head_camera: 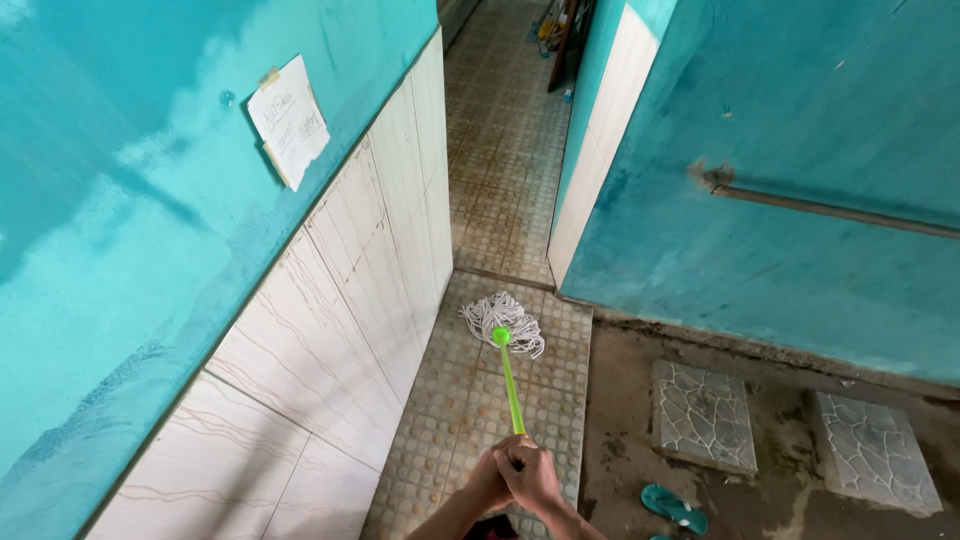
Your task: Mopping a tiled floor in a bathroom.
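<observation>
A mop with a bright green handle (pixel 512 390) and a white string head (pixel 503 320) rests on the tiled floor ahead of me. Both my hands grip the near end of the handle at the bottom of the view. My left hand (pixel 486 482) wraps it from the left, and my right hand (pixel 532 474) closes over it from the right, touching the left one. The string head lies spread on the floor near the doorway step.
A teal wall with white tiles (pixel 330 330) and a taped paper note (pixel 288 120) runs on my left. A narrow tiled corridor (pixel 505 150) leads ahead. To the right lie bare concrete, two stone slabs (pixel 703 415), and a teal sandal (pixel 674 506).
</observation>
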